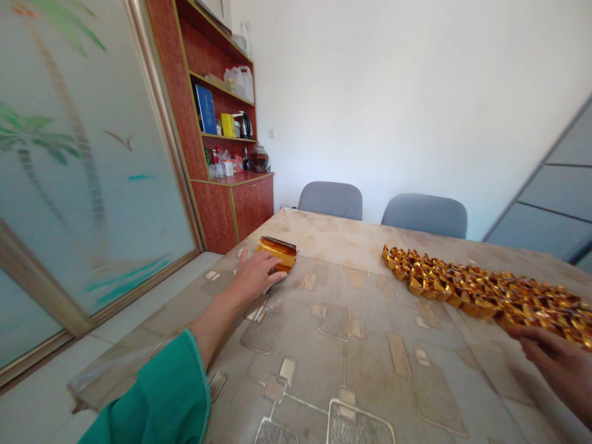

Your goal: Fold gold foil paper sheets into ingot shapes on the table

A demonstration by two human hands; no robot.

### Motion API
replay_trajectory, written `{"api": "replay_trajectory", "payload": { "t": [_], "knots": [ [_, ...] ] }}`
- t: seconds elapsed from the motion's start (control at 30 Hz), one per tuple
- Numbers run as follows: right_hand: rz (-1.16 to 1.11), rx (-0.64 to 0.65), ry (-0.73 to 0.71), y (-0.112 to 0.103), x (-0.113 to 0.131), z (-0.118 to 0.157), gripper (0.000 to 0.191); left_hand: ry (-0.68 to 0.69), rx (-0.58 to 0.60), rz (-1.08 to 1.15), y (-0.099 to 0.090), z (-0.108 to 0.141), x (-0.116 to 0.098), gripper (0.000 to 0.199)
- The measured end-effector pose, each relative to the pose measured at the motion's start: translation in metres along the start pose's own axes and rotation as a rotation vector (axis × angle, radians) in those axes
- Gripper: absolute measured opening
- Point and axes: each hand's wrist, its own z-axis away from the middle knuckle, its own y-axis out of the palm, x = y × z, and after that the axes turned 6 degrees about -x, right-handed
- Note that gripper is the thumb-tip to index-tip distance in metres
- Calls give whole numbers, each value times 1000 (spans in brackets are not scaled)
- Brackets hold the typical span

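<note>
On the left of the table lies a curled stack of shiny gold foil sheets. My left hand reaches over its near side, fingers apart and fingertips at the foil. To the right, many folded gold foil pieces stand packed in rows. My right hand is at the right edge, beside the near side of these rows. Its fingers are bent close to a foil piece, and whether they hold it is hard to make out.
A patterned cloth covers the table. Two grey chairs stand at its far side. Behind on the left are a red-brown shelf unit with jugs and a kettle, and a frosted sliding door.
</note>
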Motion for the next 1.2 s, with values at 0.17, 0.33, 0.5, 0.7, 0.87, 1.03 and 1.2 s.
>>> {"api": "replay_trajectory", "payload": {
  "t": [0.17,0.33,0.5,0.7,0.87,1.03,1.2],
  "knots": [
    [-76,72,-7,13,33,9,23,44,48,-25,4,-3,-15,27],
    [-259,262,-74,31,98,34,22,43,39,-52,3,-3,-15,32],
    [-509,572,-282,40,194,71,20,46,20,-73,0,0,-12,30],
    [-684,753,-382,51,238,103,30,-1,4,-147,-3,1,-9,27],
    [-721,705,-221,57,225,109,23,-85,-58,-182,-6,3,-12,22],
    [-773,686,-73,59,220,105,16,-140,-146,-205,-7,4,-14,23],
    [-781,716,-49,59,219,105,15,-98,-157,-253,-11,4,-11,32]
  ]
}}
